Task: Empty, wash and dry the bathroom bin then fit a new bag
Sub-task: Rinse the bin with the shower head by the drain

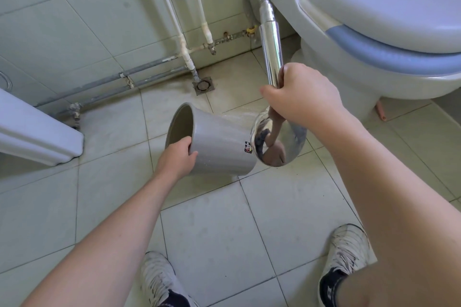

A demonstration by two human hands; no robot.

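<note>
Two shoes (pixel 159 279), one bin (pixel 219 144) — apparently empty

Your left hand (pixel 177 157) grips the rim of the grey bin (pixel 214 142), tipped on its side with its mouth toward the floor drain (pixel 203 85). Your right hand (pixel 303 97) holds the chrome shower head (pixel 274 137) (hose trailing upward) beside the bin's base.

From my feed I see two bare forearms with no sleeves, watch or jewellery; the left hand (pixel 175 157) and right hand (pixel 303 96) wear no gloves. Below, I make out a pair of scuffed white lace-up trainers, the left trainer (pixel 156 275) and the right trainer (pixel 345 249), both grubby with dark speckling. Dark navy ankle socks (pixel 330 289) rise from them, the right one carrying a small white marking.
</note>
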